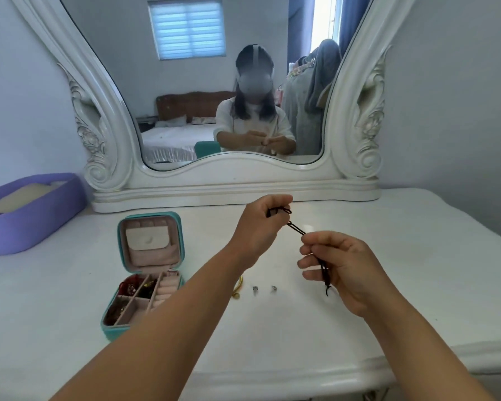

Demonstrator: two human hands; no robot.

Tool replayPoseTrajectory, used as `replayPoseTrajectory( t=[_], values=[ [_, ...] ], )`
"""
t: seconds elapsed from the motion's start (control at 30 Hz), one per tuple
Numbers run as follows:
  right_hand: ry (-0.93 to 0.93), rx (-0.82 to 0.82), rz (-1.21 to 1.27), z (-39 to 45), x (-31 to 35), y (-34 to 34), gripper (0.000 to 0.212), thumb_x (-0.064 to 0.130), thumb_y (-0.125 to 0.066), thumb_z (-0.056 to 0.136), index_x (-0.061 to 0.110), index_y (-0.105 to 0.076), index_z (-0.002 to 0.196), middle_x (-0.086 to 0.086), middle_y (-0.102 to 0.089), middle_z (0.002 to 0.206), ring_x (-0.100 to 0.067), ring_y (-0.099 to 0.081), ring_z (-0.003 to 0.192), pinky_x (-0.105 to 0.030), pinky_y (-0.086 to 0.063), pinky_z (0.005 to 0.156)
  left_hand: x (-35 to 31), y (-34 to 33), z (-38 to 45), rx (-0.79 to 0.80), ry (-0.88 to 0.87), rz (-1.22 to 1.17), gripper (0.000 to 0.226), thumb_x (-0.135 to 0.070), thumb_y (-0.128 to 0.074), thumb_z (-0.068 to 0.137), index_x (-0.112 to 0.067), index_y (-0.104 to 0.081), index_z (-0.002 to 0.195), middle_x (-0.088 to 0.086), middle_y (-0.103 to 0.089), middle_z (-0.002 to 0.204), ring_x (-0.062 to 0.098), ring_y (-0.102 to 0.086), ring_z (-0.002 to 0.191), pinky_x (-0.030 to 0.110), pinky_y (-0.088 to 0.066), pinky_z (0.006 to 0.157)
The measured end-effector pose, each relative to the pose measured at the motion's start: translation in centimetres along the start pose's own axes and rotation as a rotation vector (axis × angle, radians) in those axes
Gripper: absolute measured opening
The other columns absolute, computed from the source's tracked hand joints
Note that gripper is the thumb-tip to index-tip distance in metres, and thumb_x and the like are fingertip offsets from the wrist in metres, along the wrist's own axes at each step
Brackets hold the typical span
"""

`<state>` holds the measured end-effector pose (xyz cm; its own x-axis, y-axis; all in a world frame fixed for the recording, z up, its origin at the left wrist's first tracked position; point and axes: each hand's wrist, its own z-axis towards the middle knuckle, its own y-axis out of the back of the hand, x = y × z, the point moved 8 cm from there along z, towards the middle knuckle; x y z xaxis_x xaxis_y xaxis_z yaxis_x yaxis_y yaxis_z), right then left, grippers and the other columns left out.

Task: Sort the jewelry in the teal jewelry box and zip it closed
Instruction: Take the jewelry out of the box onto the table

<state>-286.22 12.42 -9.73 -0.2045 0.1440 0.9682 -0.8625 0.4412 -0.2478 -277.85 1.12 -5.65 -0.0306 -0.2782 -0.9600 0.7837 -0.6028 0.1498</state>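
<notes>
Right hand [342,264] and left hand [258,224] each pinch a thin dark braided cord [297,228] stretched taut between them.

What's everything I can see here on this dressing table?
Jewelry box: one, teal, open, on the table left of the arms, jewelry in its compartments.
Cord: one, dark, stretched between both hands above the table.
Bangle: one, gold, on the table, partly hidden by the left forearm.
Small silver pieces: two, on the table right of the bangle.
Tray: one, purple, far left.
Mirror: one, white carved frame, at the back.
Table: one, white.
Left hand: pinches the cord.
Right hand: grips the cord.
</notes>
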Motion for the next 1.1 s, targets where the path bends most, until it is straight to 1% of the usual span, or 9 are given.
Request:
replayPoseTrajectory(
  t=[0.2, 0.27, 0.4, 0.53, 0.63, 0.73, 0.8, 0.97, 1.1],
  values=[
    [-0.108, -0.048, 0.008, -0.3, -2.7, 2.5, 0.026, -0.013, -0.044, 0.086, -0.001, -0.064, 0.098, -0.014, -0.060, 0.087, -0.021, -0.068, 0.066, -0.030, -0.057, 0.056, 3.7, -3.3, 1.5, 0.094, 0.047, 0.185, 0.032, -0.003, -0.052, 0.085, -0.020, -0.061, 0.111, 0.001, -0.061, 0.101, 0.009, -0.054, 0.077, 0.011, -0.041, 0.053],
    [-0.136, -0.043, 0.013, -0.3, -3.5, 2.4, 0.026, -0.014, -0.045, 0.085, -0.001, -0.064, 0.099, -0.015, -0.060, 0.089, -0.022, -0.068, 0.069, -0.030, -0.058, 0.059, 4.7, -3.7, 1.8, 0.108, 0.055, 0.243, 0.033, -0.003, -0.052, 0.085, -0.019, -0.061, 0.112, 0.002, -0.061, 0.101, 0.011, -0.056, 0.082, 0.012, -0.043, 0.061],
    [-0.145, -0.031, -0.077, -0.1, -4.3, 2.4, 0.033, -0.013, -0.044, 0.085, 0.009, -0.063, 0.100, -0.012, -0.063, 0.093, -0.018, -0.064, 0.072, -0.021, -0.051, 0.059, 6.1, -3.4, 2.2, 0.126, 0.055, 0.395, 0.035, -0.007, -0.055, 0.083, -0.020, -0.060, 0.115, -0.002, -0.061, 0.109, 0.012, -0.056, 0.101, 0.023, -0.044, 0.090],
    [-0.077, 0.006, -0.245, 0.1, -4.5, 2.1, 0.043, -0.013, -0.041, 0.084, 0.019, -0.068, 0.096, -0.007, -0.069, 0.096, -0.009, -0.066, 0.083, -0.021, -0.051, 0.077, 7.1, -2.9, 2.7, 0.168, 0.049, 0.507, 0.034, -0.008, -0.058, 0.082, -0.022, -0.061, 0.114, -0.007, -0.057, 0.120, 0.006, -0.050, 0.108, 0.018, -0.036, 0.091],
    [-0.081, 0.020, -0.358, 0.3, -4.7, 1.7, 0.042, -0.007, -0.041, 0.084, 0.021, -0.070, 0.098, 0.000, -0.071, 0.094, -0.009, -0.064, 0.085, -0.020, -0.047, 0.076, 7.9, -2.7, 3.1, 0.201, 0.059, 0.548, 0.033, -0.009, -0.060, 0.082, -0.024, -0.062, 0.111, -0.007, -0.054, 0.129, 0.005, -0.049, 0.110, 0.017, -0.034, 0.090],
    [-0.071, 0.013, -0.415, 0.4, -4.7, 1.5, 0.041, -0.003, -0.044, 0.085, 0.026, -0.071, 0.097, 0.001, -0.073, 0.098, -0.014, -0.067, 0.093, -0.027, -0.051, 0.083, 7.9, -2.3, 3.4, 0.205, 0.017, 0.655, 0.034, -0.012, -0.064, 0.081, -0.025, -0.062, 0.111, -0.005, -0.047, 0.137, 0.011, -0.045, 0.121, 0.023, -0.035, 0.099],
    [-0.043, -0.003, -0.456, 0.4, -4.5, 1.4, 0.036, 0.001, -0.049, 0.085, 0.028, -0.070, 0.096, 0.004, -0.073, 0.096, -0.011, -0.067, 0.092, -0.026, -0.052, 0.083, 7.7, -2.0, 3.6, 0.201, 0.002, 0.754, 0.037, -0.020, -0.067, 0.079, -0.028, -0.061, 0.114, -0.005, -0.042, 0.142, 0.014, -0.042, 0.125, 0.029, -0.035, 0.103],
    [0.014, -0.142, -0.485, 0.7, -3.5, 2.1, 0.021, 0.008, -0.063, 0.081, 0.023, -0.069, 0.095, 0.011, -0.068, 0.094, -0.006, -0.064, 0.088, -0.012, -0.045, 0.070, 6.5, -0.2, 3.2, 0.059, -0.015, 0.926, 0.045, -0.042, -0.072, 0.073, -0.030, -0.060, 0.115, -0.007, -0.042, 0.132, 0.014, -0.047, 0.116, 0.025, -0.037, 0.085],
    [0.094, -0.212, -0.470, 0.8, -2.1, 1.6, 0.017, 0.007, -0.067, 0.079, 0.020, -0.069, 0.090, 0.007, -0.068, 0.088, -0.003, -0.063, 0.075, -0.004, -0.044, 0.061, 4.2, 1.2, 1.9, -0.025, -0.065, 0.907, 0.030, -0.041, -0.068, 0.077, -0.027, -0.064, 0.104, -0.006, -0.055, 0.108, 0.013, -0.050, 0.102, 0.024, -0.035, 0.076]
  ],
)
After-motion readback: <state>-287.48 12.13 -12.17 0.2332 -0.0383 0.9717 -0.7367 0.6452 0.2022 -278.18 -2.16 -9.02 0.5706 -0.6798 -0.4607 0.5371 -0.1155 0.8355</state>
